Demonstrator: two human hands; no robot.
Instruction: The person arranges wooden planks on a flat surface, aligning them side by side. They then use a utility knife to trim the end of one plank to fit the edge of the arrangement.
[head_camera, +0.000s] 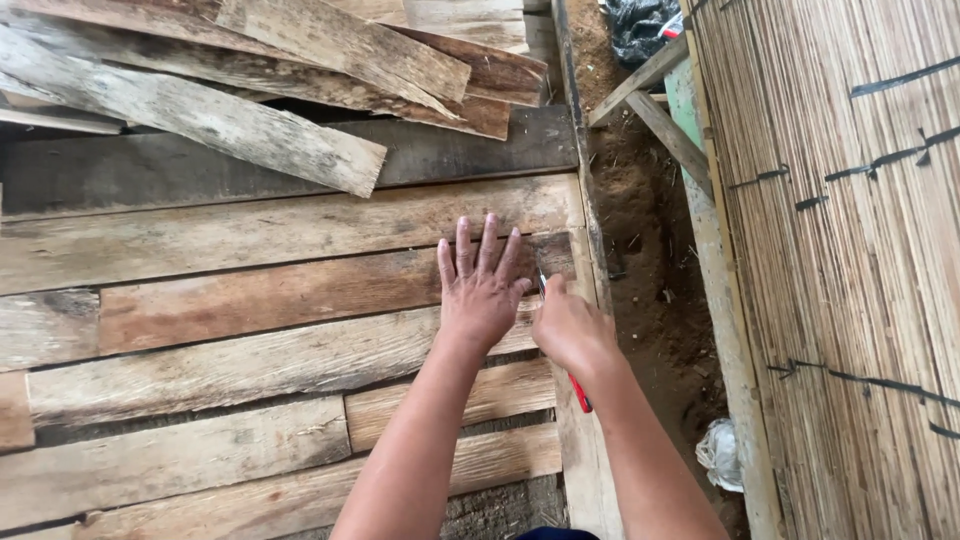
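My left hand (480, 290) lies flat, fingers spread, on a reddish-brown plank (280, 295) near the right end of a rough wooden platform. Right beside it, my right hand (570, 328) is closed around a thin tool with a red handle (580, 393); its tip (541, 282) touches the plank just right of my left hand. The red end sticks out below my wrist. Weathered planks lie side by side under both hands.
Loose grey boards (230, 120) are piled across the far side of the platform. Bare dirt (650, 260) runs along the platform's right edge, with a white crumpled bag (722, 455). A split-bamboo wall (850, 250) with a wooden frame stands at the right.
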